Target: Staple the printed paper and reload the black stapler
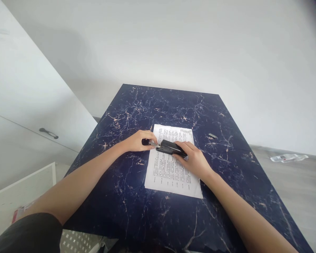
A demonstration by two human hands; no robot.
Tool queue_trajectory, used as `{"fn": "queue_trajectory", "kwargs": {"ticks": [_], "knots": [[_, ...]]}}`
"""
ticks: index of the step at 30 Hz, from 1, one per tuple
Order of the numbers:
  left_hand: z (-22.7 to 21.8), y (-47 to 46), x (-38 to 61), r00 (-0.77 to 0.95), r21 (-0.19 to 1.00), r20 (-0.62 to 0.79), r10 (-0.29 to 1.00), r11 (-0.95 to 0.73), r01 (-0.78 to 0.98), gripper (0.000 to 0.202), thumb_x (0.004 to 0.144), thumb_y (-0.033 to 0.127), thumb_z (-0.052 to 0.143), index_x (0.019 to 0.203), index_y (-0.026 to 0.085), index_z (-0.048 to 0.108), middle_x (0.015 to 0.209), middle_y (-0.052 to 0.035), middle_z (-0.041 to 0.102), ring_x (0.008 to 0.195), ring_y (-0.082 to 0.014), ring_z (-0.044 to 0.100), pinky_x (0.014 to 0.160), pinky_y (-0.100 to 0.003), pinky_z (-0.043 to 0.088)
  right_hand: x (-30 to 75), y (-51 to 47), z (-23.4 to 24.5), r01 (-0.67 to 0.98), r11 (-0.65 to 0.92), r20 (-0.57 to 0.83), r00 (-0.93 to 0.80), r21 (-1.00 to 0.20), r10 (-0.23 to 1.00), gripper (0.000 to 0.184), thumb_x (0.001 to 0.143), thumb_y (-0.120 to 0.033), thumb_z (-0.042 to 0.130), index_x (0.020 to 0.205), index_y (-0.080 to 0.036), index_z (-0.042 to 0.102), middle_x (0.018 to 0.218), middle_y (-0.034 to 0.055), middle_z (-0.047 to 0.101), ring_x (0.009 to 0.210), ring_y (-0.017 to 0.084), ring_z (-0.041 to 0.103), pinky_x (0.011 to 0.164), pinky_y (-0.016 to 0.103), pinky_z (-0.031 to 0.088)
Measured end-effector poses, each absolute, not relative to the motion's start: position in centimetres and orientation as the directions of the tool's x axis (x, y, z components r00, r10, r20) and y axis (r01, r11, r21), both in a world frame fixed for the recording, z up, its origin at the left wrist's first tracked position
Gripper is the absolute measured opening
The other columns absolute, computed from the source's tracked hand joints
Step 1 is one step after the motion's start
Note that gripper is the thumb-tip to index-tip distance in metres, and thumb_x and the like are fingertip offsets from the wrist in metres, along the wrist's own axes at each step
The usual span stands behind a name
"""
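Head view. The right hand (195,160) grasped the black stapler (170,147), which lay on the paper (171,174) between both hands. The left hand (139,141), fingers curled, pinched the stapler's metal front end. A small metal piece (212,135) lay on the counter (137,207) beyond the right hand.

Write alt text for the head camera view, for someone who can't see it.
A right hand grips a black stapler lying on a white printed paper sheet, while the left hand pinches its metal front end. The sheet lies on a dark blue marble-patterned table.
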State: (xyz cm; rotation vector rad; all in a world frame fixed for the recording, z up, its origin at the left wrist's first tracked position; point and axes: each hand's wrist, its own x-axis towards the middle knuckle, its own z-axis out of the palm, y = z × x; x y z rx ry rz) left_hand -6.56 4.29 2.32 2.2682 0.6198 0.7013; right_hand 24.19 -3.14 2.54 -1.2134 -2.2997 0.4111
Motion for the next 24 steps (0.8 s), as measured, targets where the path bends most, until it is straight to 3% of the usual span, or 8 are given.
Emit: {"fn": "queue_trajectory", "kwargs": {"ticks": [9,16,20,24], "knots": [[2.6,4.7,-6.9,0.738,0.777,0.284,0.612,-0.598,0.197,0.005,0.089,0.023,0.072,0.09,0.02,0.076,0.104,-0.0082,0.078,0.093,-0.0188,0.073,0.09,-0.037,0.058,24.3,-3.1,2.4,0.683,0.548,0.287,-0.467,-0.483,0.836,0.039,0.1,-0.035,0.055,0.138,-0.025,0.059,0.115,0.0111,0.07,0.101,0.028,0.067,0.083,0.042,0.059],[3.4,5.3,-8.2,0.819,0.904,0.127,0.56,-0.405,0.137,0.04,0.092,0.017,0.065,0.131,0.024,0.065,0.123,-0.0106,0.074,0.116,-0.0236,0.07,0.105,-0.048,0.053,24.5,-3.1,2.4,0.671,0.531,0.279,-0.455,-0.517,0.846,0.038,0.099,-0.034,0.058,0.136,-0.024,0.06,0.116,0.0108,0.07,0.101,0.027,0.067,0.083,0.041,0.058],[3.4,5.4,-8.2,0.8,0.889,0.065,0.597,-0.398,0.225,0.038,0.093,0.023,0.068,0.131,0.026,0.064,0.12,-0.008,0.076,0.12,-0.0236,0.068,0.11,-0.051,0.048,24.4,-3.0,2.4,0.66,0.529,0.292,-0.444,-0.533,0.847,0.036,0.098,-0.034,0.061,0.133,-0.025,0.062,0.113,0.009,0.07,0.099,0.026,0.067,0.084,0.04,0.056],[2.7,5.2,-7.3,0.741,0.853,0.068,0.668,-0.425,0.304,0.03,0.092,0.026,0.07,0.121,0.026,0.069,0.118,-0.0071,0.075,0.11,-0.0216,0.07,0.1,-0.042,0.053,24.3,-2.9,2.4,0.665,0.499,0.282,-0.414,-0.555,0.866,0.034,0.095,-0.033,0.064,0.128,-0.025,0.064,0.109,0.0067,0.071,0.096,0.024,0.067,0.082,0.038,0.055]]}}
